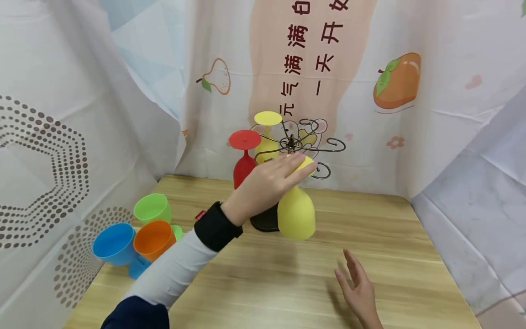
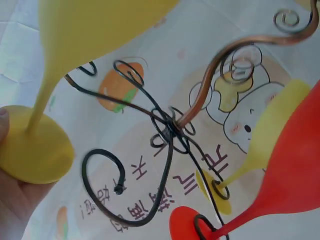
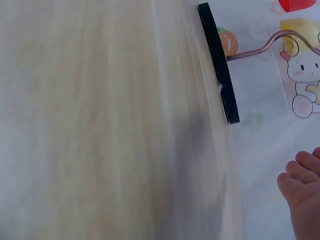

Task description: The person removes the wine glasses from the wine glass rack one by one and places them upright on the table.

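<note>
My left hand point(image 1: 267, 183) grips a yellow plastic goblet point(image 1: 297, 214) by its round foot, bowl hanging downward. It is at the front of a wire goblet rack point(image 1: 291, 144) with curled arms and a black base point(image 1: 265, 222). In the left wrist view, fingers hold the rim of the foot point(image 2: 37, 145), and the stem is beside one wire arm point(image 2: 115, 100). A red goblet point(image 1: 244, 167) and another yellow goblet point(image 1: 268, 118) hang upside down from the rack's left arms. My right hand point(image 1: 360, 292) is over the table at front right, fingers extended, holding nothing.
At the table's left edge stand a green goblet point(image 1: 153, 208), a blue goblet point(image 1: 114, 244) and an orange goblet point(image 1: 155, 240), bowls up. Printed curtains point(image 1: 353, 155) enclose the back and sides of the wooden table point(image 1: 386, 228). A small red tag point(image 1: 200, 214) lies behind my left cuff.
</note>
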Motion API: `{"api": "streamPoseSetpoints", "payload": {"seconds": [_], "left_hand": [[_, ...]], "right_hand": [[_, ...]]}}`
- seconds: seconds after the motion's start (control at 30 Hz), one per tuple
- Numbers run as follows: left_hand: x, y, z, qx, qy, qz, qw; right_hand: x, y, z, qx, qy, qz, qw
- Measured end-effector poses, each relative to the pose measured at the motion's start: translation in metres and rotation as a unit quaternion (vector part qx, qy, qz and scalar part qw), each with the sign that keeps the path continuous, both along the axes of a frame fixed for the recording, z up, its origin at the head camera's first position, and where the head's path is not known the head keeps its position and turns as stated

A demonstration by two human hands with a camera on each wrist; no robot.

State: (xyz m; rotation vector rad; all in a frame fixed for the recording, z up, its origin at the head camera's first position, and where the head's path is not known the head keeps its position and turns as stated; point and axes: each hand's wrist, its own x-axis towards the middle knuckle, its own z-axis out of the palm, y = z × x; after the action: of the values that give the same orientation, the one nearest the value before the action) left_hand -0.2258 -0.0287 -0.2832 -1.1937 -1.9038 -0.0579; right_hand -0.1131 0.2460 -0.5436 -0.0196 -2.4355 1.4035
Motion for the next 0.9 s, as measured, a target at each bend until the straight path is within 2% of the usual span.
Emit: {"api": "streamPoseSetpoints", "payload": {"seconds": [0.07, 0.13, 0.23, 0.3, 0.4, 0.47, 0.53, 0.63, 0.7, 0.83, 0.9], "left_hand": [[0.008, -0.005, -0.012, 0.032, 0.015, -0.011, 0.9993], [0.015, -0.009, -0.028, 0.071, 0.011, -0.02, 0.9972], [0.018, -0.016, -0.061, 0.148, -0.022, -0.029, 0.9883], [0.016, -0.02, -0.085, 0.207, -0.061, -0.022, 0.9763], [0.01, -0.025, -0.119, 0.289, -0.13, 0.01, 0.9485], [0.006, -0.027, -0.137, 0.334, -0.176, 0.037, 0.9253], [0.002, -0.027, -0.149, 0.372, -0.221, 0.058, 0.8999], [0.0, -0.027, -0.163, 0.42, -0.267, 0.071, 0.8645], [0.0, -0.025, -0.171, 0.447, -0.286, 0.071, 0.8444], [0.003, -0.021, -0.185, 0.496, -0.304, 0.067, 0.8108], [0.004, -0.019, -0.19, 0.515, -0.309, 0.068, 0.797]], "right_hand": [[-0.001, -0.005, 0.004, -0.012, 0.003, 0.008, 0.9999], [-0.001, -0.011, 0.009, -0.029, 0.015, 0.024, 0.9992], [-0.001, -0.023, 0.021, -0.054, 0.04, 0.058, 0.9961], [-0.002, -0.032, 0.03, -0.079, 0.049, 0.087, 0.9918], [-0.007, -0.046, 0.042, -0.108, 0.071, 0.132, 0.9829], [-0.011, -0.055, 0.048, -0.127, 0.092, 0.154, 0.9756], [-0.016, -0.063, 0.053, -0.134, 0.113, 0.167, 0.9703], [-0.025, -0.072, 0.059, -0.138, 0.134, 0.18, 0.9647], [-0.031, -0.077, 0.062, -0.128, 0.143, 0.186, 0.9638], [-0.041, -0.083, 0.066, -0.086, 0.159, 0.185, 0.966], [-0.045, -0.084, 0.067, -0.059, 0.162, 0.177, 0.969]]}}
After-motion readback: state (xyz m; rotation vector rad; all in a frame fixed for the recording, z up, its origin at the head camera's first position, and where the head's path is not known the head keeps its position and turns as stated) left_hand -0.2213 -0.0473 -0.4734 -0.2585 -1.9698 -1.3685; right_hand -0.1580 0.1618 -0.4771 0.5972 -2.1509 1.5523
